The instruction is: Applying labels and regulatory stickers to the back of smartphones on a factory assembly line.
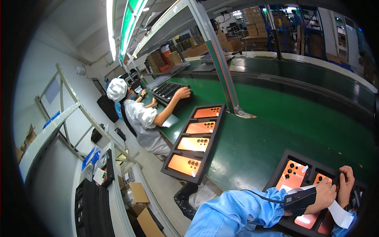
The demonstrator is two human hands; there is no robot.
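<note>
1. Nearest, at four o'clock of our view, our left hand [325, 193] bends over a black foam tray [290, 155]; we cannot tell whether its fingers are clamped on anything. A white strip [340, 215] hangs just beneath it.
2. Just beyond, our right hand [346, 185] has bent fingers bunched close together; whether they pinch anything is hidden.
3. The orange smartphone [323, 178] lies at twelve o'clock from our left fingers, near their tips; contact is unclear. Another smartphone [292, 173] sits in its slot at ten o'clock from them.
4. Progress, by our judgement: the near tray is well stocked but under handling, with its far end hidden by our hands.
5. Farther, near the view's centre, a second tray [177, 174] has all four slots filled, so it looks done.
6. Farthest, at eleven o'clock, a co-worker [138, 118] handles a black tray [169, 91].
</note>
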